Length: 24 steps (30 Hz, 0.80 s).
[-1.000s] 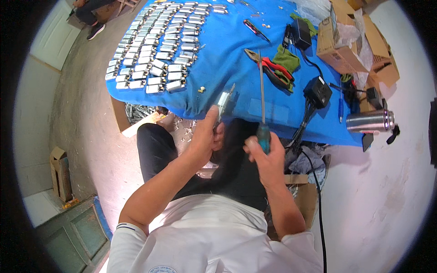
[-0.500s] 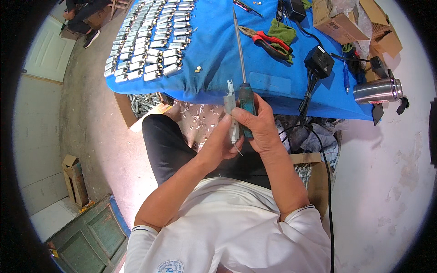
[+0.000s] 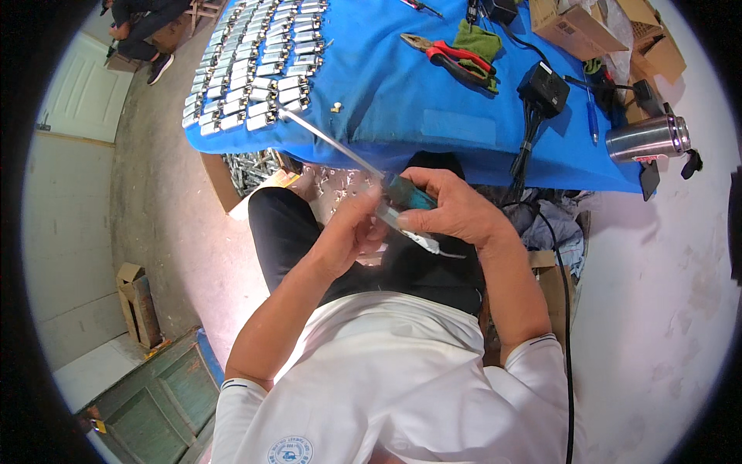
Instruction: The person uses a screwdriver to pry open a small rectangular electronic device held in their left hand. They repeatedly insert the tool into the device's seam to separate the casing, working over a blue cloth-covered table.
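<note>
Holding part (image 3: pixel 420 240) between left hand (image 3: pixel 352 230) and right hand (image 3: pixel 461 210), at six o'clock from table (image 3: pixel 379 77) — clutching screwdriver (image 3: pixel 406 192) in right too, aimed at ten. Probably light, stiff, slick — best gripped mid-body.

Bench middle: bare cloth (image 3: pixel 375 58) gives a hand passage between metal parts and pliers (image 3: pixel 456 63); a small yellow piece (image 3: pixel 336 107) lies there.
Bench left: close rows of metal parts (image 3: pixel 259 66) block it.
Bench right: adapter (image 3: pixel 543 85), cables (image 3: pixel 525 155) and flask (image 3: pixel 648 141) obstruct.
Near edge: screwdriver (image 3: pixel 408 192) slants across.
</note>
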Each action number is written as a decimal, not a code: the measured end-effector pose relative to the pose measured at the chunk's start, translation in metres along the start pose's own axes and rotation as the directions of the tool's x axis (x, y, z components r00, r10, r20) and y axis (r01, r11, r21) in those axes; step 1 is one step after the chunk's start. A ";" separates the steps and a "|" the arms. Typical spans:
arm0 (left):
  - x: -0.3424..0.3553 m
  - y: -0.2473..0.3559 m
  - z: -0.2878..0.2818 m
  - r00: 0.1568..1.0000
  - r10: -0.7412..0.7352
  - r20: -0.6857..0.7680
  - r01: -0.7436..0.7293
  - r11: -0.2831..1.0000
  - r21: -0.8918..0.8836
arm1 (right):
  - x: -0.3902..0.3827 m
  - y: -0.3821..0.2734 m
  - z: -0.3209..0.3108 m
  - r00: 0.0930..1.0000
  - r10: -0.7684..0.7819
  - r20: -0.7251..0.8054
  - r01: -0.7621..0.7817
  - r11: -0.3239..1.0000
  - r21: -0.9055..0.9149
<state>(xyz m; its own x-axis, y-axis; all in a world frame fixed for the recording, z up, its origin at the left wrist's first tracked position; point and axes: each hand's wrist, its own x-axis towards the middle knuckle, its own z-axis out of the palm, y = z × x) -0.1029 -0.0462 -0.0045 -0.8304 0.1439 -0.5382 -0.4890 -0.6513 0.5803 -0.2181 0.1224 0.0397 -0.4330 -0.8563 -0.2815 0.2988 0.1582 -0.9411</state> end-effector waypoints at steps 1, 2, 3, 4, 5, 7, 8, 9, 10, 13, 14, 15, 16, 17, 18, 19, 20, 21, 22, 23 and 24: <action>-0.001 -0.002 -0.001 1.000 -0.007 0.017 0.006 1.000 0.024 | 0.000 -0.002 -0.004 1.000 0.003 0.025 -0.001 0.998 -0.066; -0.001 -0.004 -0.002 0.999 -0.013 0.036 0.012 0.999 0.049 | 0.000 -0.003 -0.008 0.999 0.006 0.048 0.000 0.991 -0.134; -0.001 -0.005 -0.001 1.000 0.002 0.014 -0.003 0.999 0.053 | 0.001 -0.005 -0.010 0.998 -0.008 0.068 0.020 0.985 -0.171; -0.001 -0.008 0.002 1.000 0.018 -0.008 -0.018 0.998 0.057 | 0.003 -0.006 -0.011 0.997 0.015 0.075 0.000 0.981 -0.194; 0.000 -0.009 0.003 0.999 0.036 -0.029 -0.034 0.997 0.062 | 0.004 -0.009 -0.013 0.996 0.039 0.081 -0.020 0.976 -0.218; 0.001 -0.004 0.006 0.997 0.040 -0.068 -0.035 0.997 0.070 | 0.006 -0.008 -0.014 0.996 0.056 0.075 -0.039 0.976 -0.214; 0.000 -0.001 0.008 0.995 0.042 -0.088 -0.036 0.997 0.073 | 0.007 -0.004 -0.014 0.997 0.050 0.063 -0.037 0.982 -0.186; -0.001 0.001 0.011 0.994 0.054 -0.093 -0.047 0.996 0.074 | 0.008 -0.003 -0.013 0.998 0.044 0.051 -0.035 0.987 -0.158; -0.002 0.002 0.014 0.993 0.065 -0.097 -0.058 0.995 0.075 | 0.007 -0.003 -0.012 0.999 0.046 0.022 -0.044 0.996 -0.081; 0.002 0.003 0.014 0.980 0.092 -0.176 -0.087 0.996 0.036 | 0.006 0.003 -0.010 0.998 0.048 -0.042 -0.044 0.994 0.097; 0.003 0.001 0.012 0.972 0.098 -0.212 -0.096 0.995 0.016 | 0.005 0.005 -0.014 0.996 0.071 -0.055 -0.060 0.981 0.183; 0.003 0.001 0.010 0.970 0.107 -0.218 -0.110 0.994 -0.003 | 0.004 0.006 -0.020 0.993 0.095 -0.066 -0.074 0.961 0.267; 0.002 0.001 0.007 0.968 0.115 -0.223 -0.123 0.992 -0.022 | 0.002 0.008 -0.026 0.990 0.120 -0.076 -0.086 0.933 0.350; 0.002 0.001 0.004 0.966 0.124 -0.229 -0.137 0.990 -0.043 | -0.001 0.011 -0.028 0.986 0.119 -0.120 -0.058 0.907 0.418; 0.002 0.001 0.002 0.967 0.131 -0.218 -0.145 0.988 -0.048 | -0.005 0.011 -0.028 0.976 0.102 -0.193 -0.022 0.926 0.376; 0.002 0.002 -0.001 0.968 0.138 -0.207 -0.153 0.987 -0.054 | -0.010 0.010 -0.026 0.961 0.081 -0.264 0.012 0.944 0.331; 0.002 0.003 -0.002 0.969 0.148 -0.197 -0.163 0.985 -0.061 | -0.015 0.009 -0.024 0.942 0.056 -0.331 0.042 0.959 0.281; 0.003 0.003 -0.002 0.969 0.157 -0.191 -0.173 0.983 -0.066 | -0.020 0.014 -0.023 0.931 0.003 -0.364 0.102 0.957 0.270; 0.004 0.004 -0.001 0.968 0.167 -0.186 -0.183 0.981 -0.071 | -0.023 0.018 -0.018 0.918 -0.037 -0.395 0.172 0.935 0.311; 0.005 0.005 0.000 0.968 0.175 -0.180 -0.191 0.978 -0.077 | -0.027 0.021 -0.011 0.900 -0.073 -0.429 0.240 0.906 0.350; 0.007 0.006 0.002 0.968 0.178 -0.177 -0.196 0.976 -0.093 | -0.029 0.023 -0.005 0.880 -0.106 -0.464 0.308 0.870 0.384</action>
<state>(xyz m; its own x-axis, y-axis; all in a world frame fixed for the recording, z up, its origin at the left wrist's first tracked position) -0.1115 -0.0477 -0.0039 -0.8436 -0.1081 -0.5260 -0.2898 -0.7330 0.6154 -0.2025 0.1533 0.0252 -0.8071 -0.5420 -0.2343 0.4536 -0.3151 -0.8337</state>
